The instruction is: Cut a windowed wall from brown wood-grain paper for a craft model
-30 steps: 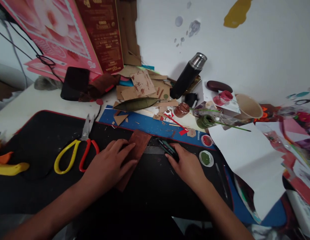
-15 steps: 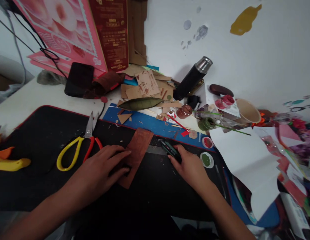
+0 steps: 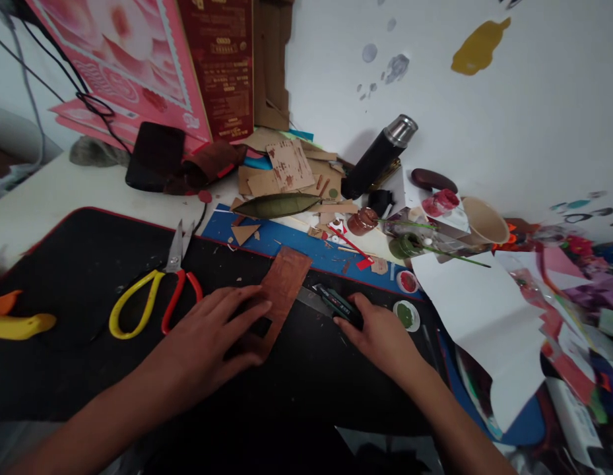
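Note:
A flat reddish-brown strip [image 3: 288, 274], perhaps painted cardboard, lies slanted on the black mat. My left hand [image 3: 227, 330] holds its lower left part, fingers over the edge and thumb near the bottom end; the grip is partly hidden. My right hand [image 3: 380, 330] is closed around a dark green box cutter [image 3: 337, 301], its tip pointing left towards the strip. Beneath the cutter is a flat grey ruler-like strip [image 3: 309, 300], its left end meeting the brown strip. Scissors [image 3: 175, 260] with one yellow and one red handle lie open left of my left hand.
Cardboard scraps [image 3: 291, 165] and a green leaf-shaped piece [image 3: 276, 206] lie behind the mat [image 3: 88, 277]. A black thermos [image 3: 380, 155], paint jars [image 3: 364, 221] and small paint lids [image 3: 406, 315] stand towards the right. White paper [image 3: 464, 310] overhangs the right side.
The brown strip has shifted right and slightly away from me, together with my left hand. My right hand and the box cutter have barely moved.

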The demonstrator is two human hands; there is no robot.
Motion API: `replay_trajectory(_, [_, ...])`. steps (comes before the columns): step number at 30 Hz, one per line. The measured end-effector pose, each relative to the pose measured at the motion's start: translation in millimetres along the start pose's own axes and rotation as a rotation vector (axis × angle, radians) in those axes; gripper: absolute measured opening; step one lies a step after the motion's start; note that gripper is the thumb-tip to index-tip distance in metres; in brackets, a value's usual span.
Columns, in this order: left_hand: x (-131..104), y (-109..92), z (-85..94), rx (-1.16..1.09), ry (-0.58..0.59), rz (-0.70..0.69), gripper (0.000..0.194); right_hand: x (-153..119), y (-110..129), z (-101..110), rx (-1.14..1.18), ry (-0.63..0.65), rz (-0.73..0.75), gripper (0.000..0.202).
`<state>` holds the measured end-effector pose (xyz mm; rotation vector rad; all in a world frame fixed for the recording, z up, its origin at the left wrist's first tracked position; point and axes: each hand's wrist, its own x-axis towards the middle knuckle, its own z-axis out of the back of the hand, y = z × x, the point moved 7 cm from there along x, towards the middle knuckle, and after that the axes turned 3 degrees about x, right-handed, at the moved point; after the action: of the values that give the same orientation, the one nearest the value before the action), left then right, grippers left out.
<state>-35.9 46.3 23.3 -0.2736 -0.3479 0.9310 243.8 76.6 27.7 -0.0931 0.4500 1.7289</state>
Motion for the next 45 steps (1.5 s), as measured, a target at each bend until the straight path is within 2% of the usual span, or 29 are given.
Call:
replay_trajectory(3, [2,-9,-4.9,0.086,0.034,-0.088,0.066,-1,-1,-1,0.017,0.013,-0.026,0.034])
replay_trajectory(8, [6,-24,-2.1,0.153,0.017,-0.174,0.050,0,-2,-2,-0.012,0.046,-0.050,0.035])
replay_trajectory(12, [9,-35,2.0,0.172,-0.005,-0.186,0.036,0,-2,-2,-0.028,0.042,-0.032,0.034])
replay_trajectory(16, [10,-37,-0.3,0.175,-0.013,-0.181,0.031,-2,-4,-3,-0.018,0.035,-0.023,0.034])
replay_trajectory(23, [11,-34,-0.4,0.153,-0.043,-0.194,0.032,-8,-11,-4,-0.011,0.083,-0.038,0.036])
replay_trajectory(28, [11,-37,6.8,0.149,-0.109,-0.226,0.028,-11,-13,0,0.013,0.113,-0.042,0.029])
replay_trajectory(34, [10,-42,18.5,0.151,-0.200,-0.280,0.013,-14,-6,4,0.110,0.192,-0.023,0.015])
replay_trajectory(37, [10,-40,29.6,0.153,-0.257,-0.285,0.012,-17,-7,9,0.146,0.217,-0.009,0.017])
replay_trajectory(41, [9,-32,48.1,0.205,-0.325,-0.269,0.008,-21,-14,18,0.231,0.185,0.006,0.019])
replay_trajectory(43, [9,-29,52.3,0.241,-0.323,-0.259,0.009,-23,-17,22,0.290,0.163,0.001,0.022])
replay_trajectory(45, [9,-31,48.7,0.246,-0.274,-0.288,0.011,-24,-18,26,0.353,0.139,-0.003,0.026])
